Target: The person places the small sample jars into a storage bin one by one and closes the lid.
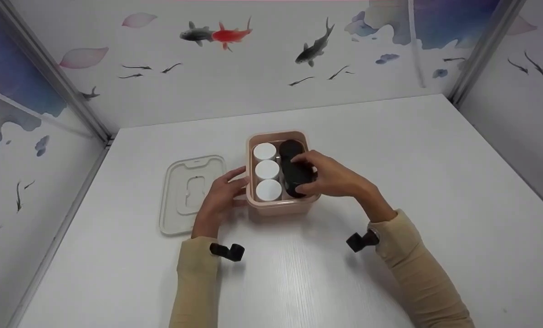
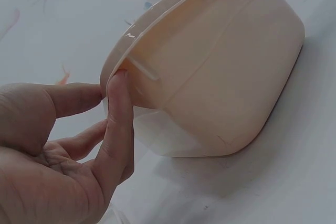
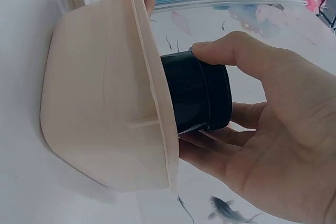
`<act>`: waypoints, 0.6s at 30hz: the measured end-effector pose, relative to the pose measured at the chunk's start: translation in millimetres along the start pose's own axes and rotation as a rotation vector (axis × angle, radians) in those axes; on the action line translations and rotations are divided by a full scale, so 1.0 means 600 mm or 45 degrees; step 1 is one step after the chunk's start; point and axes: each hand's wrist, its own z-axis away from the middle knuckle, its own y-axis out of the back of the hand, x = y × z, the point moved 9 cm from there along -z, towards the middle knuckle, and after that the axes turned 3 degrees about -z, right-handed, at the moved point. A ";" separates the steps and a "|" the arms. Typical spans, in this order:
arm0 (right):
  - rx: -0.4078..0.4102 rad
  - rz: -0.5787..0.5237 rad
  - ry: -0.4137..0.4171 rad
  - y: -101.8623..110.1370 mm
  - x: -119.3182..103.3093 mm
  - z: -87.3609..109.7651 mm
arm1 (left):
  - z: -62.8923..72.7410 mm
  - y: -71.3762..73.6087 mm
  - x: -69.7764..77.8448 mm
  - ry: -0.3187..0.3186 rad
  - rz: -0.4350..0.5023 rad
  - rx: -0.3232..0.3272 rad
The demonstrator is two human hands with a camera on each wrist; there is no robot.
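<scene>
A pale pink plastic box (image 1: 285, 207) stands on the table, with three white round lids (image 1: 267, 170) in a row along its left side. My left hand (image 1: 221, 196) pinches the box's left rim, thumb and finger on either side of it in the left wrist view. My right hand (image 1: 335, 176) holds a black jar (image 3: 191, 93) with a wide lid, thumb on one side and fingers on the other. That jar sticks up above the rim at the box's right side. Behind it in the head view sits another black round top (image 1: 291, 147).
A translucent lid (image 1: 173, 196) with rounded corners lies flat on the table left of the box, partly behind my left hand. Printed panels (image 1: 262, 82) with fish border the white table (image 1: 435, 182) at the back and sides.
</scene>
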 end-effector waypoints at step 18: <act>-0.156 0.259 -0.007 -0.010 -0.012 -0.015 | 0.000 0.001 -0.001 0.038 -0.010 0.011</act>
